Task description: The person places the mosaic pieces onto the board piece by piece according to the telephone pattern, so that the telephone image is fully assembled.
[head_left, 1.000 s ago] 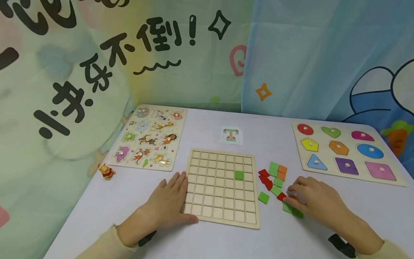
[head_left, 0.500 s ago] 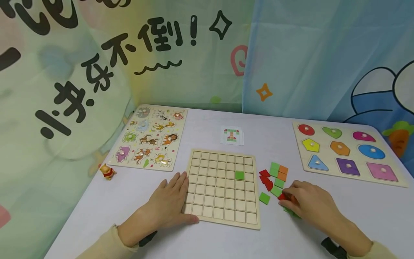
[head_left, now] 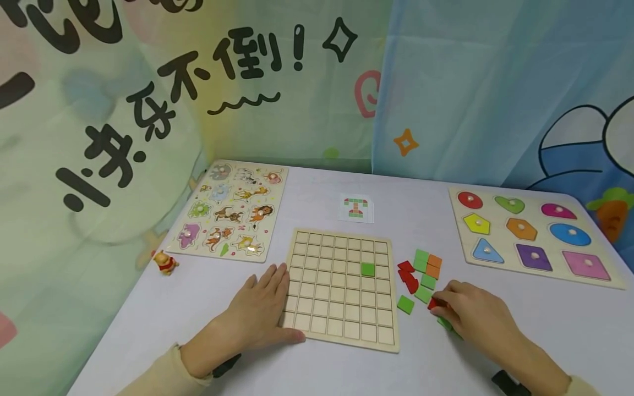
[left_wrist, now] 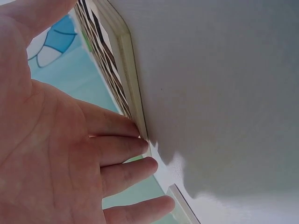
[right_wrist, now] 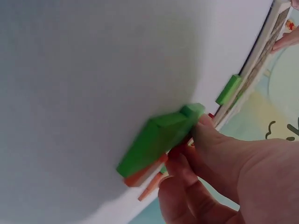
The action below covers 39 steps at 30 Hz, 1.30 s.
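Note:
My left hand (head_left: 261, 311) lies spread beside the wooden grid board (head_left: 342, 289), fingers along its left edge and thumb at its near corner. In the left wrist view, the straight fingers of the left hand (left_wrist: 60, 149) meet the board's edge (left_wrist: 133, 88). One green tile (head_left: 367, 269) sits in a cell of the board. At the loose tiles, my right hand (head_left: 477, 313) pinches a red tile (head_left: 432, 303) between thumb and curled fingers. Green tiles (head_left: 444, 323) lie partly hidden under it. In the right wrist view, the right thumb is close to a green tile (right_wrist: 154, 140).
Loose red tiles (head_left: 408, 279), orange tiles (head_left: 433, 265) and a green tile (head_left: 405, 304) lie right of the board. Behind it is a pattern card (head_left: 355, 208). An animal puzzle (head_left: 233, 212), a bear figurine (head_left: 165, 263) and a shape puzzle (head_left: 535, 236) stand around.
My right hand has moved slightly left and down onto the near tiles, and its fingers have closed around the red tile. The left hand has stayed at the board.

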Each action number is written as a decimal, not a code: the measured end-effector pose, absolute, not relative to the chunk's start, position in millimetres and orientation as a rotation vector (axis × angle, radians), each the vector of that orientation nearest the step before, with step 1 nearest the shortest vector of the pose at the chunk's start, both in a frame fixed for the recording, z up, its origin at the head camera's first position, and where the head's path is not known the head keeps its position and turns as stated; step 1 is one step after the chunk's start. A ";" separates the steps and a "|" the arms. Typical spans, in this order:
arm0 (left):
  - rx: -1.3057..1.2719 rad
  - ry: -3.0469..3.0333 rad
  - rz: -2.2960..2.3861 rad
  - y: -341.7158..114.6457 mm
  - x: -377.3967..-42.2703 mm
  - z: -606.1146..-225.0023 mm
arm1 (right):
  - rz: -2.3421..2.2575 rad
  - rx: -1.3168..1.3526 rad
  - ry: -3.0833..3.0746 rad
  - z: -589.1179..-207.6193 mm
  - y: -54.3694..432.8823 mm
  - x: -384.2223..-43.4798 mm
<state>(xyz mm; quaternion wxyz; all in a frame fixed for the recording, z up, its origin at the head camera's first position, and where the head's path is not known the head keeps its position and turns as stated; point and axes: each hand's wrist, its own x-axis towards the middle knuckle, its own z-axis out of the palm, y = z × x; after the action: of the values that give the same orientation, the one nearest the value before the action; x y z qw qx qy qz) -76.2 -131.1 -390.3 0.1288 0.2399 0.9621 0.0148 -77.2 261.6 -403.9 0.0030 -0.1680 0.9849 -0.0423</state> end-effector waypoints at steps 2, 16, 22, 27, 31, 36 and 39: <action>0.693 2.797 0.043 -131.2 -76.3 -390.5 | -0.127 -0.529 3.094 -400.7 261.5 -76.9; 0.687 2.785 0.038 -131.3 -75.8 -391.6 | -0.180 -0.813 3.189 -383.1 228.8 -100.2; 0.683 2.792 0.024 -131.1 -75.4 -391.3 | -0.179 -0.989 3.156 -392.3 203.0 -124.7; 0.699 2.804 -0.003 -131.4 -76.0 -392.2 | -0.216 -1.034 3.120 -395.3 191.5 -142.0; 0.700 2.805 -0.012 -131.7 -76.1 -392.7 | -0.190 -1.044 3.101 -396.1 184.0 -154.9; 0.696 2.805 0.008 -131.7 -76.1 -393.1 | -0.119 -1.042 3.089 -397.3 177.5 -163.1; 0.694 2.804 0.021 -131.5 -76.0 -392.8 | -0.101 -1.040 3.078 -397.7 176.2 -164.1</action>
<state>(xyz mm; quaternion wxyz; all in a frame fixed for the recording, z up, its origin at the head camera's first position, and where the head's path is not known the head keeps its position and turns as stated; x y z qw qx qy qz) -76.0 -131.5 -392.8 0.1261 0.2385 0.9629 0.0073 -164.1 176.2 -397.7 -0.0545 -0.3193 0.9456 -0.0309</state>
